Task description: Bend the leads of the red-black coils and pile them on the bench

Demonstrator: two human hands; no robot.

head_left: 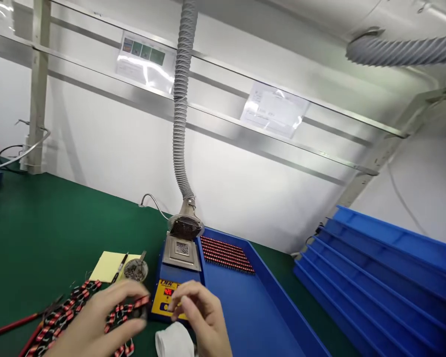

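Note:
My left hand (100, 317) is closed at the lower left, thumb and forefinger pinching a small coil (141, 301) with red wire on a black core. The coil is slightly blurred. My right hand (204, 315) has curled fingers near the thumb, in front of a solder pot (164, 308) with a yellow panel and red digits. Whatever is between its fingertips is too small to make out. Beneath and left of my left hand lies a pile of similar coils (61, 317). A white rolled piece (174, 341) sits below, between the hands.
A blue tray (238, 307) holds rows of finished-looking coils (226, 255). Stacked blue trays (375, 277) stand right. A fume hose (182, 99) hangs over the pot. Yellow paper (107, 267), a pen (119, 267), a small dish (136, 270) and red-handled pliers (18, 325) lie on the green mat.

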